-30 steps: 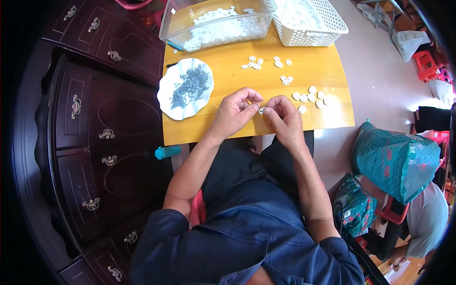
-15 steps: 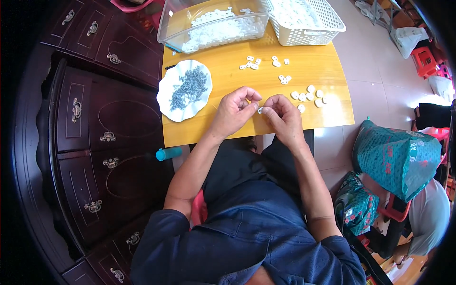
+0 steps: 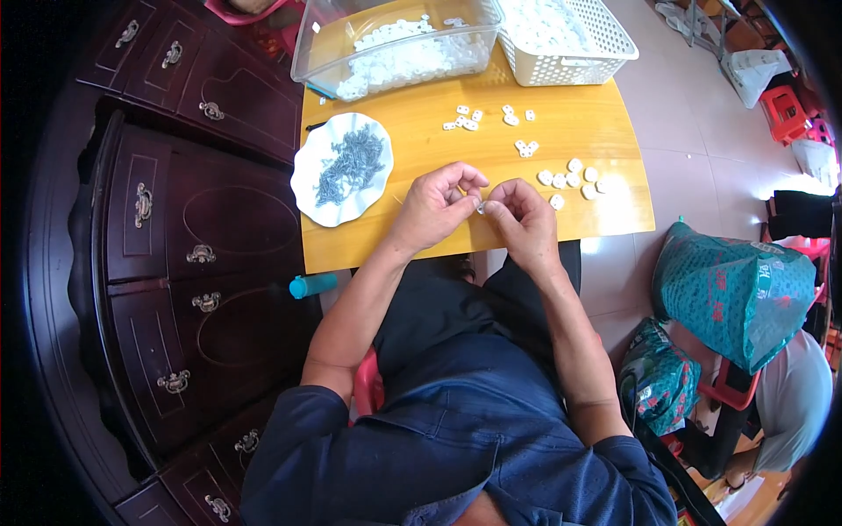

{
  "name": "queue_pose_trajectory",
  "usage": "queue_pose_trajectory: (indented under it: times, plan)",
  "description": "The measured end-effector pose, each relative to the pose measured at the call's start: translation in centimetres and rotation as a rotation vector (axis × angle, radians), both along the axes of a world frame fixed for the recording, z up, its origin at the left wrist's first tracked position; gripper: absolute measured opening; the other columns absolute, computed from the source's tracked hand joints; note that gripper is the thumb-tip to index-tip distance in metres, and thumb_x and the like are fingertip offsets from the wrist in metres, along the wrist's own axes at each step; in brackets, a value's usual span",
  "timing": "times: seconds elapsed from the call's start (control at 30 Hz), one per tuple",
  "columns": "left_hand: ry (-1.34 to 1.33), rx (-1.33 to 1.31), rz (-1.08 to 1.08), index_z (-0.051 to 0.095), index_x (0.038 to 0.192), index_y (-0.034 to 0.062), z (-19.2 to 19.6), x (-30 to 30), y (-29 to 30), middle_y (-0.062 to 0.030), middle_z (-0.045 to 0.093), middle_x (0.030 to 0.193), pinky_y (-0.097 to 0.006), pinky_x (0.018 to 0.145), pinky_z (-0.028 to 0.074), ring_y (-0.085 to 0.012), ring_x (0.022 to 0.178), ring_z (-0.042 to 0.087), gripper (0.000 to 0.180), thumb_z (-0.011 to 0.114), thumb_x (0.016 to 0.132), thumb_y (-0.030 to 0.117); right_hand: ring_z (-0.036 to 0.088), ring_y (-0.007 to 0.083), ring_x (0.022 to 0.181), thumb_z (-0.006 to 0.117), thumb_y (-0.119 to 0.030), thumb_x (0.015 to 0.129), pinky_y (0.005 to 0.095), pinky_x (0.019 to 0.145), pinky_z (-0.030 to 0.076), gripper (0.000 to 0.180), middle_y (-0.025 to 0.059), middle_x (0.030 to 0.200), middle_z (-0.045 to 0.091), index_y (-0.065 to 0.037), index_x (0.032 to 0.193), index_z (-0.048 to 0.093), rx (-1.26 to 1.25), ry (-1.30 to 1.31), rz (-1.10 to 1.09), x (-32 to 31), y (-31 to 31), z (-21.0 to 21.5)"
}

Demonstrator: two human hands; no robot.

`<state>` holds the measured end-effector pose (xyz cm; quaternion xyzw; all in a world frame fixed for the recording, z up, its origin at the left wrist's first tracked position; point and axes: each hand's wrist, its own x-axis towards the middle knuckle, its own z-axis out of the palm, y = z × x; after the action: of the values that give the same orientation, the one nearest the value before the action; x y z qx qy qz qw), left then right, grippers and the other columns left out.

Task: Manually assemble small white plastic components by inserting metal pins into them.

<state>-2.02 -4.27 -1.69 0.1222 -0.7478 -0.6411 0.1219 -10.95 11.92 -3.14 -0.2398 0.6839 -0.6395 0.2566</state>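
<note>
My left hand and my right hand meet over the table's near edge, fingers closed in pinches. A small white plastic piece sits at the right thumb and fingertip, with the left fingertips right against it. Whatever the left pinch holds is too small to make out. Beyond the right hand lies a group of rounded white pieces. Farther back are small flat white pieces with holes. To the left of my hands, a white wavy-rimmed plate bears a heap of small grey metal screws or nails.
A clear plastic bin and a white perforated basket, both with white pieces, stand at the back of the wooden table. Dark drawers line the left. Teal bags and another person are at right.
Both hands stay nearly in place, with a slight shift of the fingers around the small white piece. The things on the table lie as before.
</note>
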Motion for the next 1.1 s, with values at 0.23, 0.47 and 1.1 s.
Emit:
queue_pose_trajectory:
  times: [0.23,0.47,1.1]
  plan:
    - [-0.08,-0.006,-0.004,0.069,0.117,0.0012,0.7,-1.3,-2.0,0.0019,0.064,0.09,-0.022,0.067,0.05,-0.0021,0.07,0.057,0.027,0.068,0.09,0.003,0.058,0.0042,0.071,0.07,-0.006,0.094,0.0223,0.066,0.049,0.007,-0.0019,0.078,0.064,-0.002,0.096,0.064,-0.062,-0.068,-0.043,-0.3,0.5,0.4]
    - [-0.045,-0.775,0.187,0.07,0.117,0.0102,-0.2,-5.0,-3.8,-0.0114,0.069,0.088,-0.042,0.071,0.056,-0.0303,0.078,0.069,0.028,0.069,0.089,0.012,0.055,0.0034,0.071,0.064,-0.005,0.1,0.0193,0.064,0.045,0.006,-0.0038,0.086,0.061,-0.005,0.103,0.059,-0.098,-0.088,-0.046,-0.6,1.3,0.5]
    - [-0.013,-0.851,0.18,0.071,0.098,0.005,-0.7,-6.0,-3.5,-0.0117,0.069,0.087,-0.039,0.071,0.055,-0.0284,0.077,0.07,0.014,0.074,0.088,0.014,0.057,0.0033,0.074,0.068,-0.008,0.098,0.0199,0.066,0.047,0.008,-0.0036,0.088,0.065,-0.004,0.105,0.065,-0.083,-0.048,-0.073,-0.4,1.5,0.3]
